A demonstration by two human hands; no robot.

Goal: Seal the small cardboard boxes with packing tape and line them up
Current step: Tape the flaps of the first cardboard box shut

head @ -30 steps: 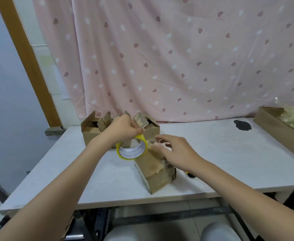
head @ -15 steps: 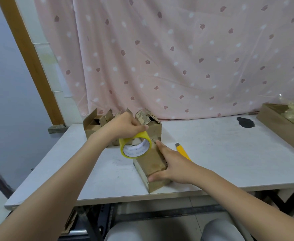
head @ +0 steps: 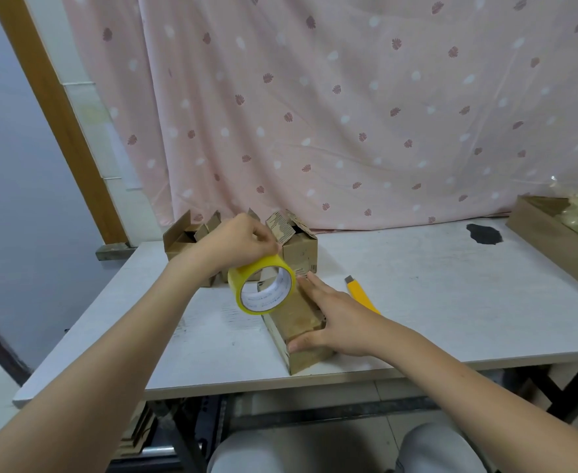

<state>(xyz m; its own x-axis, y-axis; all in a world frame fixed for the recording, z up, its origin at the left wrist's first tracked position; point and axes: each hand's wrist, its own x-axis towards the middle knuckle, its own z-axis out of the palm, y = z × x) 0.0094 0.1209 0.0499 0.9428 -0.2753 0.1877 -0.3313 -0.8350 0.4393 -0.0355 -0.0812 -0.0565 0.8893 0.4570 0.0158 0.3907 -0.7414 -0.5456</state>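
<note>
Left hand (head: 243, 242) pinching the yellow roll of clear packing tape (head: 263, 287), grip closed on its upper rim, roll held on edge just over the far end of the small brown cardboard box (head: 298, 331) near the worktop's front edge. Right hand (head: 337, 317) now laid flat along the box top, fingers straight, thumb hooked over the near corner; a second ago hovering with fingers spread, since dropped to press flaps and tape down. Probably smoothing a first strip, with cutting to follow. Yellow utility knife (head: 362, 293) uncovered beside the wrist on the white worktop (head: 434, 302). Open-flapped cardboard boxes (head: 294, 242) behind, unsealed. Print on the tape core and boxes too blurred to read.
</note>
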